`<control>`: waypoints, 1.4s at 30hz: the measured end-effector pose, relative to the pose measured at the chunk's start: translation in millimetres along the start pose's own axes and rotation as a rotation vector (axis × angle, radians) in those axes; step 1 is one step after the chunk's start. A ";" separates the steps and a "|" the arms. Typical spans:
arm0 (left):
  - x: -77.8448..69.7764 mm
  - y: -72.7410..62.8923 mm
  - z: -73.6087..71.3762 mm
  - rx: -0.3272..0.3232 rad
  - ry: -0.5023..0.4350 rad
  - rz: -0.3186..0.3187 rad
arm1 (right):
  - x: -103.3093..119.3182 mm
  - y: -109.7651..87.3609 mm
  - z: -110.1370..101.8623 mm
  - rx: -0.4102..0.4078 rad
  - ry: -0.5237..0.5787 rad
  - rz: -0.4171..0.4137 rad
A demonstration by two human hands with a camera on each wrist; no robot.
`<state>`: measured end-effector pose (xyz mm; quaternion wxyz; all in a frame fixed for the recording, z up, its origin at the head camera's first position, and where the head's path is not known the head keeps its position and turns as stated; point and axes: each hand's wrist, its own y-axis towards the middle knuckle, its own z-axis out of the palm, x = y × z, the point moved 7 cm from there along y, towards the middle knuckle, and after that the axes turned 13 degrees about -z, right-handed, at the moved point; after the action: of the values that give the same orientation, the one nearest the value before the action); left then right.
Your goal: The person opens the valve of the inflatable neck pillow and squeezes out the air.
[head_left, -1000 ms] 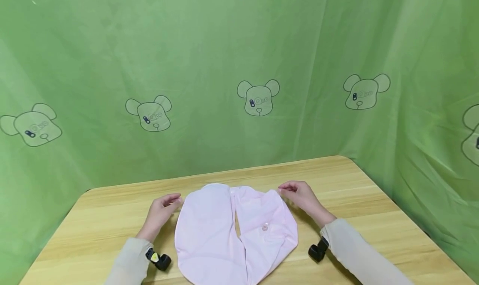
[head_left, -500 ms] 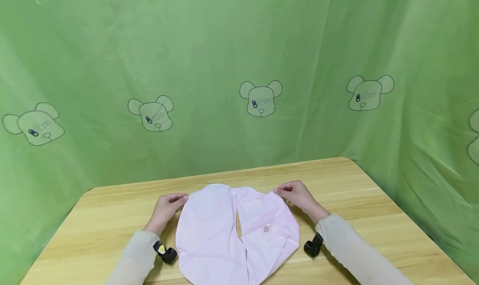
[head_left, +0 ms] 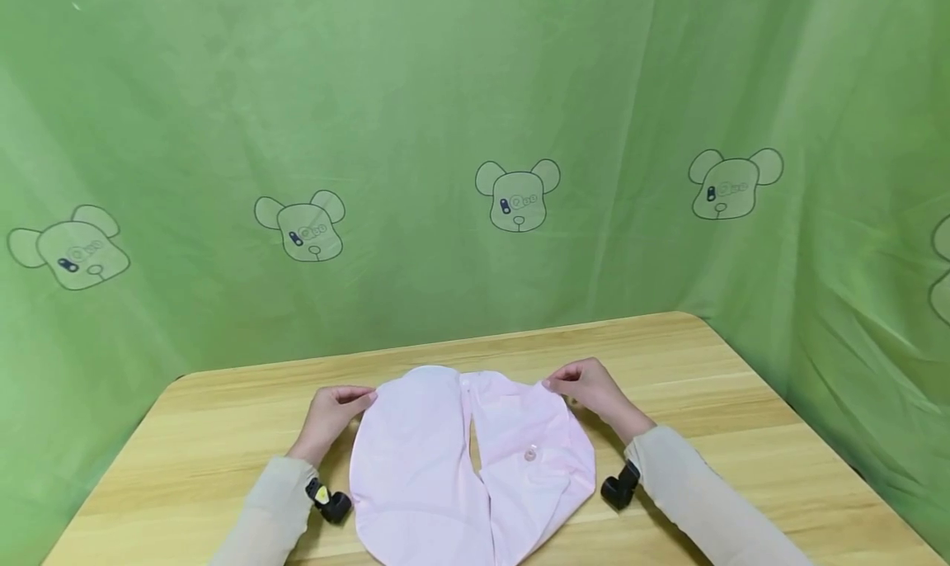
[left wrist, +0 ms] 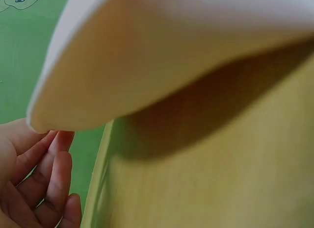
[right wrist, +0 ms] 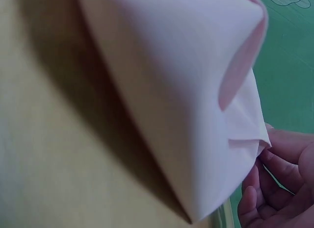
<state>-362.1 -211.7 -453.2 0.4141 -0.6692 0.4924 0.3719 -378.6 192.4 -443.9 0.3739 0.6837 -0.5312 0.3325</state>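
A pale pink rounded cloth (head_left: 416, 467) lies spread over the front of the table, with a slit down its middle and a small round button (head_left: 530, 454) on the right half. At its upper left edge my left hand (head_left: 330, 413) pinches the fabric between thumb and fingers. My right hand (head_left: 594, 393) pinches the upper right edge the same way. In the left wrist view the cloth's edge (left wrist: 83, 100) is lifted off the wood, casting a shadow. The right wrist view shows a raised, folded side of the cloth (right wrist: 162, 90), its corner between the fingertips.
A light wood table (head_left: 223, 434) with rounded far corners extends beyond the cloth on both sides. Green curtains (head_left: 408, 96) with printed bear heads hang close behind it and along the right. Black cameras (head_left: 336, 507) are strapped at both wrists.
My left hand has moved right to the cloth's edge and taken hold of it. The right hand has moved slightly left on its edge. The cloth lies almost unchanged.
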 end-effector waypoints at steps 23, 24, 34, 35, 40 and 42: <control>6.5 1.2 -7.7 -0.051 0.001 -0.047 | -19.0 -0.7 -19.4 -0.061 0.062 0.000; 6.7 0.7 -8.8 -0.052 -0.004 -0.047 | -20.7 -0.8 -21.2 -0.063 0.066 0.002; 11.0 2.7 -13.9 -0.066 -0.010 -0.046 | -31.1 -1.1 -37.5 -0.077 0.099 0.029; 11.2 2.7 -14.6 -0.068 -0.006 -0.049 | -31.7 -1.1 -38.8 -0.075 0.099 0.031; 11.5 3.2 -18.0 -0.070 0.009 -0.055 | -35.8 -0.5 -43.8 -0.070 0.092 0.052; 12.0 3.5 -19.5 -0.068 0.008 -0.056 | -37.6 -0.1 -45.4 -0.069 0.096 0.058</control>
<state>-360.9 -234.4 -457.3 0.3994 -0.6978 0.4622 0.3741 -389.1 249.7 -453.3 0.4128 0.6379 -0.5433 0.3571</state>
